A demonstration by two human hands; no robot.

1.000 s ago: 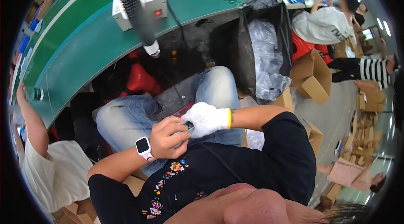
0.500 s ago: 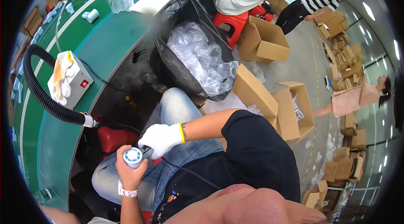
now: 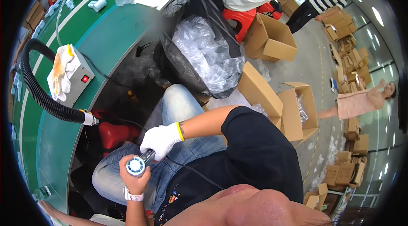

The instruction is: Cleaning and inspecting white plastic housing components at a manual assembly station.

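Observation:
In my bare left hand (image 3: 135, 183), with a watch on its wrist, is a round light blue-and-white plastic part (image 3: 136, 165). Its spoked end faces up and my fingers wrap round its side. My right hand (image 3: 160, 141), in a white glove with a yellow cuff, is closed on a small grey tool (image 3: 147, 156). The tool's front end touches or nearly touches the rim of the plastic part; I cannot tell which. Both hands are close together above my lap, and the gloved fingers hide most of the tool.
At left, a grey box (image 3: 76, 77) with a black corrugated hose (image 3: 40, 98) and gloves stands on the green table (image 3: 95, 49). A black bag (image 3: 170, 62) of clear plastic wrapping and open cartons (image 3: 272, 35) are beyond my knees. Other people are nearby.
The tool shows more clearly between my hands, which stay close together. At lower left another person's arm has come further into view. The person in pink has raised their hands.

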